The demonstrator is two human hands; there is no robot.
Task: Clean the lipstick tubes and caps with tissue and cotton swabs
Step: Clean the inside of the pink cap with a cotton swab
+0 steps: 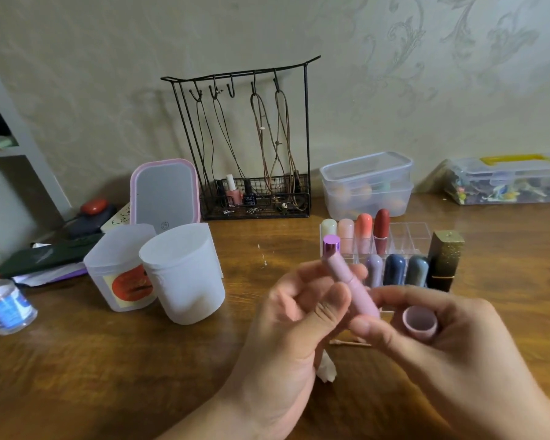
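- Broadly, I read the wooden worktop [77, 369] as mid-task: one lipstick is uncapped, while the others stand capped in the clear organiser [407, 236] behind.
- My left hand [299, 315] pinches the pink lipstick tube [350, 281] between thumb and fingertips, tilted, metallic end up.
- My right hand [432, 331] curls round the matching pink cap [420, 322], open mouth towards me; its fingertips meet the tube's lower end.
- Next, I judge, a hand must be freed to fetch the cotton swab [351, 342] or the crumpled tissue [326, 369] lying below.
- Hidden: both are partly covered by my hands; any soiling inside the cap is unreadable.
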